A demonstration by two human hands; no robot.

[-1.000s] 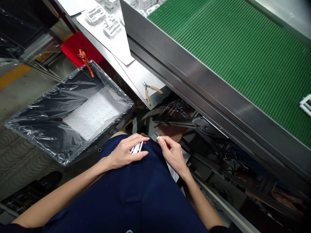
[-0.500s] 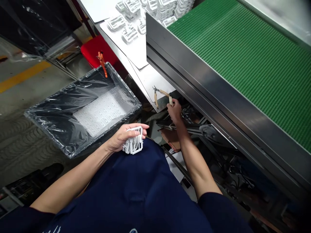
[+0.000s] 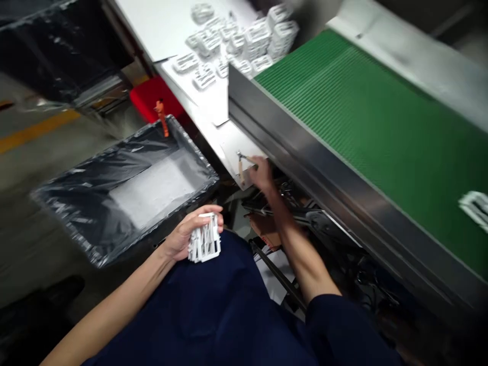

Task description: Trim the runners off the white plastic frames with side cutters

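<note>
A stack of white plastic frames (image 3: 205, 241) is gripped in my left hand (image 3: 190, 229), thumb on top and fingers around its far side. My right hand (image 3: 261, 174) is at the corner of the metal table (image 3: 229, 140), over one handle of a pair of pliers (image 3: 241, 165). Motion smears its fingers, so whether they grip the handle is unclear. The pliers lie spread on the metal, with their other tan handle pointing towards me.
A black-lined bin (image 3: 125, 147) with an orange tool (image 3: 161, 118) on its rim stands left. Behind it is a red surface (image 3: 145, 99). More white frames (image 3: 257, 38) are piled on the table. A green conveyor (image 3: 343, 112) runs along the right, bearing a white part (image 3: 476, 208).
My right hand has moved left, from a pale handle-like object to the pliers' handle. My left hand still holds the stack. The view has shifted, and a white part now shows on the conveyor.
</note>
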